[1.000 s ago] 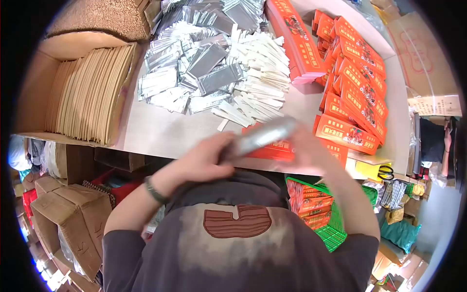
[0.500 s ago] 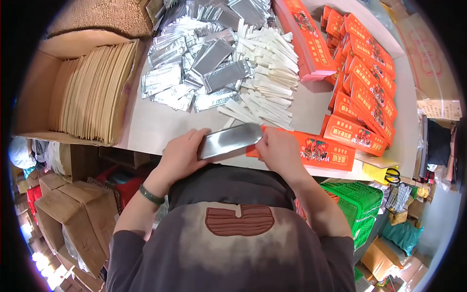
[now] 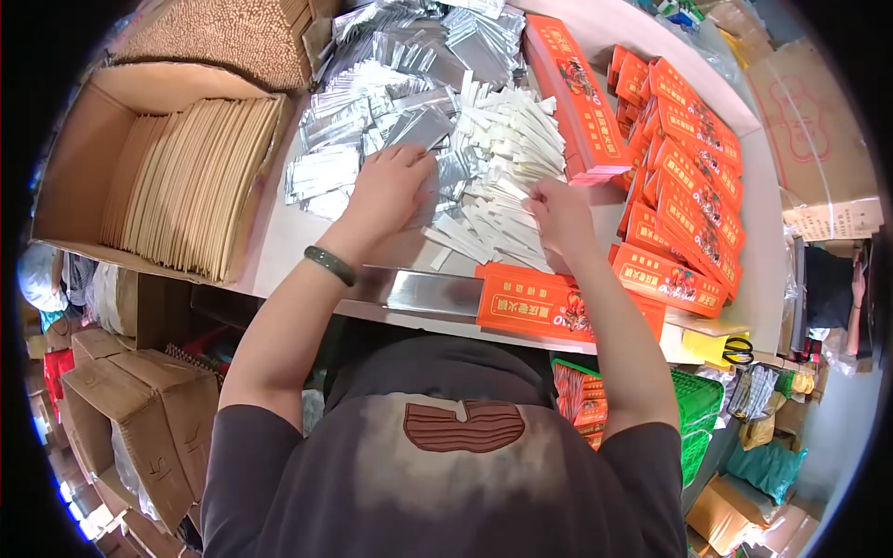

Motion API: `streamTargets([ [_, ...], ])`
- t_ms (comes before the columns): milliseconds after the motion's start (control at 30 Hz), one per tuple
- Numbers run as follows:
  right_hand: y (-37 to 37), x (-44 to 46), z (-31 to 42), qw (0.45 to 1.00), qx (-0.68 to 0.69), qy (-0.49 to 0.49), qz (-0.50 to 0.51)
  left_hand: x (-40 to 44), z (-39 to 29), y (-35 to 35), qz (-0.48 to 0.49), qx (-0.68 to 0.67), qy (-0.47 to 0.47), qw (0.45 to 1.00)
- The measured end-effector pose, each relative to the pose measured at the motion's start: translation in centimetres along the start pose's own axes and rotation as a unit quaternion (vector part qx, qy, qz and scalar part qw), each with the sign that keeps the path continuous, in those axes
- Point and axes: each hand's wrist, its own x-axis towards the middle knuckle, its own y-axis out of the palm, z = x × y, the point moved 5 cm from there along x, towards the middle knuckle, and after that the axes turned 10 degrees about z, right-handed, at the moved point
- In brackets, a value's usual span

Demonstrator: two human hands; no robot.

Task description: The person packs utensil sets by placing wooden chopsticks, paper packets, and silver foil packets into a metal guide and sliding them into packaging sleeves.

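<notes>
My left hand [image 3: 394,189] lies over the pile of silver foil packets [image 3: 321,174], fingers stretched out on them. At the near edge of the white strips [image 3: 507,130], my right hand [image 3: 563,216] has its fingers curled together; what they hold, if anything, is hidden. Below both hands, a shiny metal channel [image 3: 423,290] lies along the table's front edge. Its right end meets a red printed paper sleeve [image 3: 530,307]; I cannot tell how far it reaches inside.
A tall stack of red sleeves [image 3: 581,102] stands behind my right hand, with red printed packs [image 3: 693,177] heaped beside it. At left, a cardboard box [image 3: 79,177] holds thin brown packets. A green crate [image 3: 698,409] is below the table at right.
Both hands have let go of the metal channel and reached forward, the left to the foil packets and the right to the white strips. The channel now lies on the table.
</notes>
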Motion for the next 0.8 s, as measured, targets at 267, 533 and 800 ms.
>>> streamTargets([
  [267,1.2,-9.3,2.7,0.998,0.051,-0.017,-0.028,-9.6,-3.3,0.2,0.128,-0.156,0.031,0.979],
  [533,2.8,-4.8,9.6,0.99,0.111,-0.066,0.062,-9.2,-2.1,-2.1,0.069,-0.132,0.054,0.987],
  [800,3.0,6.0,11.1,0.95,-0.135,-0.277,0.049,-20.8,20.9,-10.6,0.05,0.114,-0.455,0.882],
])
